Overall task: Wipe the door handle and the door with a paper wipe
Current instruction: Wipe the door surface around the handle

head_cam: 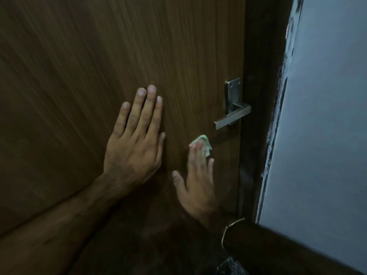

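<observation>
The brown wooden door (99, 46) fills most of the view. A metal lever handle (231, 118) on its backplate sits near the door's right edge. My right hand (196, 181) lies flat against the door just below and left of the handle, pressing a small pale green paper wipe (205, 144) under its fingertips. The wipe is apart from the handle. My left hand (137, 139) rests flat on the door further left, fingers together and pointing up, holding nothing.
A dark door frame (258, 116) runs down the right of the door. Beyond it is a pale grey-blue wall (321, 126) with rough dark paint marks along its edge. A thin bracelet (230, 228) circles my right wrist.
</observation>
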A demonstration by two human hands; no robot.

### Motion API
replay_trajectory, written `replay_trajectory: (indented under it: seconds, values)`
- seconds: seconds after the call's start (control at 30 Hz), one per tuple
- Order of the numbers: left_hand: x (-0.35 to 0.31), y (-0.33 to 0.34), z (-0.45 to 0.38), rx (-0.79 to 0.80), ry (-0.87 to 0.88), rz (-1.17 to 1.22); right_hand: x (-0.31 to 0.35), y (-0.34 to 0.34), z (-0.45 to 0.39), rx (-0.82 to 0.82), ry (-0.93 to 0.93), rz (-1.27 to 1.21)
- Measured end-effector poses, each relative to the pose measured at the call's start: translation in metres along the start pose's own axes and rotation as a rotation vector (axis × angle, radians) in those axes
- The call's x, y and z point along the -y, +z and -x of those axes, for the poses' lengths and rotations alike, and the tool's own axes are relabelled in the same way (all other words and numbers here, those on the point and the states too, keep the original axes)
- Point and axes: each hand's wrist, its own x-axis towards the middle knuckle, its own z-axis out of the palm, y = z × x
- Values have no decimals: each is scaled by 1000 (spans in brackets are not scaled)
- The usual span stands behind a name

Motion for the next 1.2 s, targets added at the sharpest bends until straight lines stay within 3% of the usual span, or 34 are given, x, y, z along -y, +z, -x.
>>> replay_trajectory:
  seconds: [0.07, 0.27, 0.43, 0.53, 0.63, 0.73, 0.83, 0.9, 0.97, 1.07, 1.13, 1.2]
  values:
    - [2, -5, -4, -16, -15, 38, 19, -13, -15, -17, -181, -12]
    - [16, -26, -34, -73, -133, 60, 75, -73, -90, -153, -466, -62]
    - [34, -45, -66, -50, -137, 101, 100, -119, -132, -239, -142, -207]
    - [40, -54, -75, -24, -114, 92, 92, -116, -116, -168, -323, -13]
    - [42, -58, -84, 23, -65, 62, 69, -126, -131, -232, -85, -64]
    - [44, -60, -93, 38, -21, 23, 53, -142, -140, -167, -223, -48]
    - [46, -63, -103, 53, 33, 5, 55, -160, -158, -194, -93, -161]
    - [48, -65, -112, 57, 44, 3, 72, -176, -175, -217, -178, -195]
    - [50, -70, -123, 62, 43, 7, 78, -186, -185, -241, -334, -129]
    - [55, -79, -133, 93, 43, 43, 60, -202, -184, -316, -164, -115]
    - [57, -82, -132, 135, 54, 41, 38, -214, -174, -152, -177, 106]
    - [57, -84, -130, 171, 50, 31, 24, -226, -168, 72, -411, 521]
